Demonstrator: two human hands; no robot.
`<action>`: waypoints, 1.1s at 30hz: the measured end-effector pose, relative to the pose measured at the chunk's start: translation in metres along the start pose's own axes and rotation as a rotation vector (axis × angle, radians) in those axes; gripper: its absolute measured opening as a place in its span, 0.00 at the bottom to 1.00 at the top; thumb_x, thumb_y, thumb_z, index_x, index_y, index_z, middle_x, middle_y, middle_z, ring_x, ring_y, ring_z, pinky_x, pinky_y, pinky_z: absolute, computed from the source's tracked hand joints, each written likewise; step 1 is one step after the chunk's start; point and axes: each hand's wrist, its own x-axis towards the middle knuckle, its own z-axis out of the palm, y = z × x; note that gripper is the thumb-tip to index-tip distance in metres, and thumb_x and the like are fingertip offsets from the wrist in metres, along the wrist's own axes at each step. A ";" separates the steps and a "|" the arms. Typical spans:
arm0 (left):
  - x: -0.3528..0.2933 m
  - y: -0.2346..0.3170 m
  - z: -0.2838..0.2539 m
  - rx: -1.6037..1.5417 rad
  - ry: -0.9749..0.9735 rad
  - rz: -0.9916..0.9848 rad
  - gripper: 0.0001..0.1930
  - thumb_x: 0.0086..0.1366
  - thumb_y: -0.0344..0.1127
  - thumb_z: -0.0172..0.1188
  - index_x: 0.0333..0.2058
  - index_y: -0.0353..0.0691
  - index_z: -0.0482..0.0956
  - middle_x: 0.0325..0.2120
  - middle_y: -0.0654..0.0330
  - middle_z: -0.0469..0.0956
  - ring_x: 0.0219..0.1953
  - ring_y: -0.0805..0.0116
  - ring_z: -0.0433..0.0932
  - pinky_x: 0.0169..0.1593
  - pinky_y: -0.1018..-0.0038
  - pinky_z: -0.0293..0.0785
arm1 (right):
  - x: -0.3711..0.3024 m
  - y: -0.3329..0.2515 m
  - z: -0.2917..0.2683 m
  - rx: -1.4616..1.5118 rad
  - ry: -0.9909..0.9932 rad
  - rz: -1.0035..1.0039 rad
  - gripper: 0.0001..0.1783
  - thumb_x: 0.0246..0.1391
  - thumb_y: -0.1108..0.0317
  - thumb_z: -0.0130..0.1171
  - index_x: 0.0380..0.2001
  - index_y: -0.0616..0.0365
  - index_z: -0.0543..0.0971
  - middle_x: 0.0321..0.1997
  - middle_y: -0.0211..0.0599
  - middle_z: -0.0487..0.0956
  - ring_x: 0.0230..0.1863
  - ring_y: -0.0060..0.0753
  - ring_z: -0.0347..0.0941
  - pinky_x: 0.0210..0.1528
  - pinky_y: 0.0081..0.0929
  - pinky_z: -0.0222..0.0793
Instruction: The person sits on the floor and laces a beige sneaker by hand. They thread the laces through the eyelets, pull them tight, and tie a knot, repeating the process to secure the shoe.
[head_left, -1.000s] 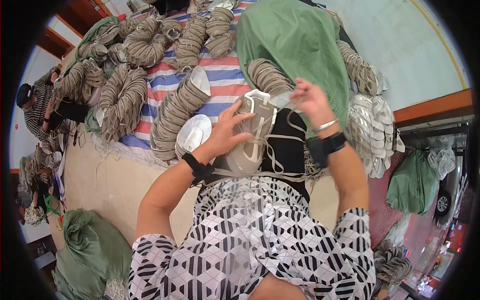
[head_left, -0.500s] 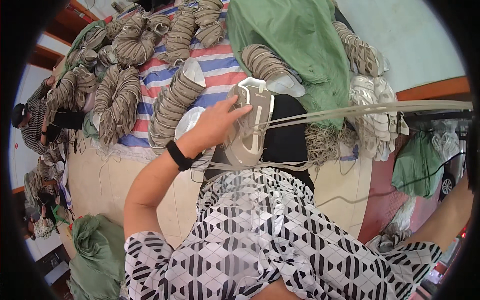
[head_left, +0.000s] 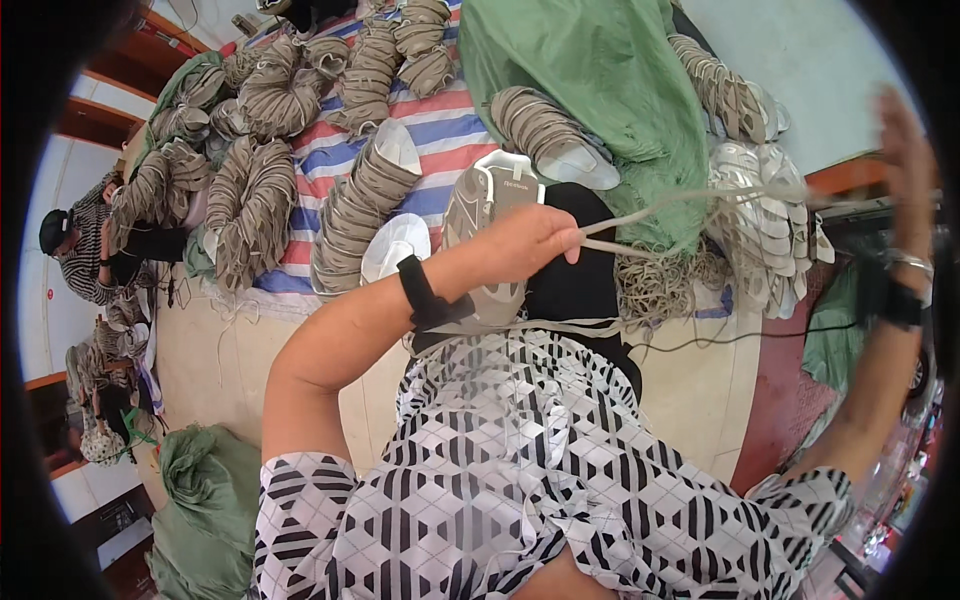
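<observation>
My left hand (head_left: 540, 240) is closed in a pinch on a beige shoelace (head_left: 640, 212), whose strands run off to the right. Beneath that hand and forearm, a taupe shoe upper (head_left: 465, 215) with white edging lies on my lap, its middle partly hidden. Far out to the right my right hand (head_left: 905, 170) is raised, its fingers smeared by motion. The blurred far part of the lace stops short of it, so I cannot make out a hold. More long laces (head_left: 570, 327) lie across my lap.
Stacks of nested shoe uppers (head_left: 365, 205) stand on a striped sheet (head_left: 445, 130). A green cloth (head_left: 590, 70) lies ahead, beside a heap of laces (head_left: 660, 285). White-and-beige uppers (head_left: 755, 230) hang at right. A green sack (head_left: 205, 500) stands at left; another person (head_left: 85, 240) sits beyond.
My left hand has left the upper's opening, moved right and closed on the lace. My right hand has come up into view at the right. The lace strands now sag and blur.
</observation>
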 end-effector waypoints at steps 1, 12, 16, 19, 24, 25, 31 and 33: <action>-0.009 0.002 -0.001 0.140 0.027 0.028 0.17 0.69 0.42 0.46 0.27 0.37 0.76 0.20 0.59 0.73 0.28 0.63 0.73 0.34 0.69 0.69 | -0.043 0.005 0.078 -0.193 -0.489 -0.068 0.21 0.55 0.56 0.48 0.45 0.58 0.78 0.58 0.34 0.72 0.54 0.31 0.68 0.59 0.29 0.59; -0.078 -0.047 0.000 0.119 0.603 -0.128 0.11 0.59 0.37 0.57 0.41 0.42 0.77 0.31 0.57 0.76 0.35 0.56 0.75 0.40 0.66 0.71 | -0.322 0.100 0.283 0.220 -0.981 0.683 0.11 0.55 0.66 0.57 0.36 0.63 0.76 0.17 0.26 0.73 0.18 0.14 0.66 0.22 0.16 0.62; -0.085 -0.031 0.018 0.533 0.638 -0.042 0.18 0.52 0.32 0.64 0.43 0.45 0.76 0.29 0.59 0.75 0.35 0.59 0.73 0.39 0.68 0.71 | -0.346 0.106 0.299 0.041 -0.854 0.271 0.14 0.53 0.61 0.58 0.33 0.64 0.76 0.21 0.41 0.77 0.22 0.35 0.75 0.26 0.32 0.69; -0.082 -0.042 0.028 0.578 0.574 -0.115 0.19 0.50 0.33 0.65 0.44 0.46 0.75 0.25 0.62 0.73 0.33 0.61 0.71 0.36 0.69 0.70 | -0.350 0.105 0.306 -0.223 -0.821 -0.005 0.14 0.52 0.61 0.57 0.31 0.63 0.75 0.24 0.50 0.77 0.27 0.51 0.75 0.30 0.41 0.70; -0.077 -0.050 0.030 0.464 0.556 -0.142 0.17 0.52 0.30 0.64 0.43 0.45 0.76 0.24 0.64 0.73 0.29 0.66 0.72 0.33 0.72 0.70 | -0.340 0.106 0.312 -0.090 -0.840 0.107 0.12 0.52 0.62 0.57 0.26 0.62 0.75 0.19 0.45 0.76 0.21 0.46 0.74 0.25 0.37 0.68; -0.077 -0.053 0.030 0.364 0.547 -0.195 0.17 0.53 0.30 0.64 0.43 0.45 0.75 0.24 0.63 0.73 0.29 0.65 0.73 0.34 0.71 0.71 | -0.337 0.109 0.310 0.058 -0.919 0.347 0.12 0.52 0.62 0.58 0.25 0.61 0.75 0.18 0.40 0.75 0.19 0.40 0.71 0.22 0.33 0.65; -0.082 -0.061 0.024 0.186 0.517 -0.154 0.14 0.54 0.27 0.63 0.40 0.42 0.76 0.23 0.63 0.69 0.23 0.71 0.70 0.29 0.77 0.68 | -0.300 0.096 0.290 0.017 -1.328 0.704 0.11 0.50 0.62 0.63 0.26 0.57 0.74 0.15 0.24 0.68 0.15 0.17 0.61 0.16 0.18 0.55; -0.081 -0.057 0.026 0.220 0.517 -0.117 0.13 0.54 0.27 0.62 0.40 0.43 0.76 0.24 0.62 0.70 0.24 0.71 0.71 0.29 0.76 0.69 | -0.312 0.115 0.285 -0.063 -1.303 0.255 0.11 0.48 0.64 0.63 0.26 0.60 0.74 0.18 0.30 0.71 0.19 0.25 0.66 0.22 0.23 0.62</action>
